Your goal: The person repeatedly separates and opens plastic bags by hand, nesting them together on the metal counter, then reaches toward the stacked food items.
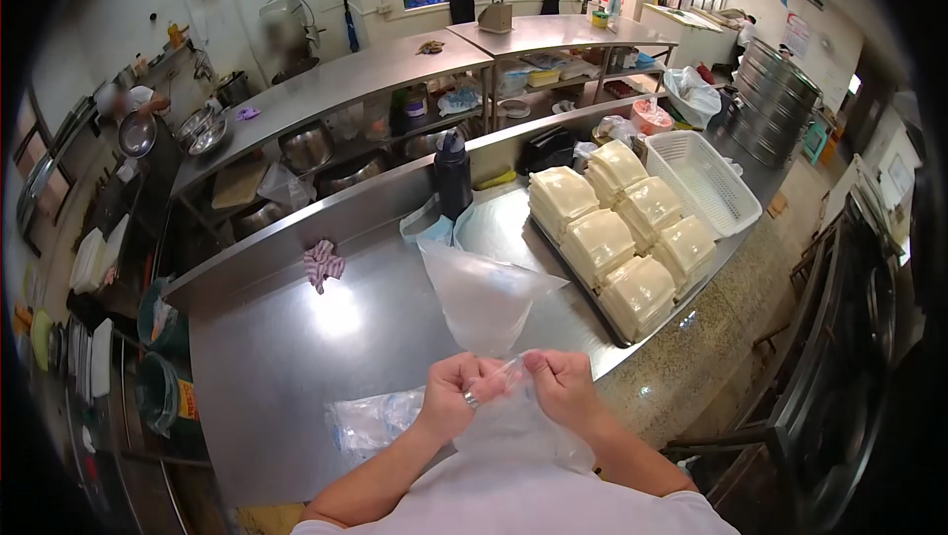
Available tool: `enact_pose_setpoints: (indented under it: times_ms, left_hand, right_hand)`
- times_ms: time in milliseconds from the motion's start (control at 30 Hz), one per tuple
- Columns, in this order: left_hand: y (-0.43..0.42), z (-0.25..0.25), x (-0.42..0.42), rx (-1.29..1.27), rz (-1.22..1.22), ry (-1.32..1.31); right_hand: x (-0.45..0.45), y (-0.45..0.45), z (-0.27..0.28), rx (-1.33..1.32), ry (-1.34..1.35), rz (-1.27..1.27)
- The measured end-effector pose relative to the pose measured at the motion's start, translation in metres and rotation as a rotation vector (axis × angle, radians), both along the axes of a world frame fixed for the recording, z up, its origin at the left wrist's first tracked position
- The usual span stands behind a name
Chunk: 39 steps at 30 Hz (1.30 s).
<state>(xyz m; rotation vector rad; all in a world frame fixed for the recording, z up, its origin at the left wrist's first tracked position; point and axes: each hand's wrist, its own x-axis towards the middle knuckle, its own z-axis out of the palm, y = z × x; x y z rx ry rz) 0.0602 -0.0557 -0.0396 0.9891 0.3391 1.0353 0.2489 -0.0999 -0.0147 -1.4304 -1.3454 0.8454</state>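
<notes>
Close to my body, my left hand point(456, 395) and my right hand point(565, 387) are both closed on a clear plastic bag point(513, 426), pinching its edge between them. A ring shows on my left hand. Just beyond the hands, a whitish translucent plastic bag point(484, 298) spreads over the steel table point(257, 367). Flat clear plastic packs point(370, 421) lie left of my left forearm. To the right, a dark tray point(583, 283) bears several stacks of pale, glossy square sheets point(597, 244).
A dark bottle point(453, 177) stands by the table's raised back edge, with a blue mask-like item beside it. A striped cloth point(323, 264) lies at the left. A white basket point(703, 184) and steel steamers point(773, 105) are at the right. People stand in the background.
</notes>
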Motion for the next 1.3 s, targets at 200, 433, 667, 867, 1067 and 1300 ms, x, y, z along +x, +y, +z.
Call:
enact_pose_setpoints:
  times_ms: [200,433,667,867,1067,1300]
  left_hand:
    - [0.015,0.017,-0.023,-0.296,-0.452,0.372]
    - [0.156,0.103,-0.025,-0.323,-0.081,0.394]
    - [0.190,-0.077,-0.021,-0.677,-0.184,0.414]
    - [0.171,-0.092,-0.022,-0.552,-0.057,0.247]
    - [0.129,-0.035,-0.015,-0.157,0.285,0.464]
    - [0.124,-0.095,-0.014,0.081,0.448,0.798]
  right_hand:
    - [0.032,0.009,0.014,-0.294,1.018,0.006]
    - [0.038,0.102,0.074,-0.319,0.924,0.016]
    - [0.053,0.143,-0.133,-0.124,0.713,0.005]
    - [0.043,0.133,-0.057,-0.159,-0.025,-0.045]
    - [0.028,0.108,-0.027,-0.015,0.218,0.270]
    - [0.024,0.097,-0.048,-0.011,0.099,0.320]
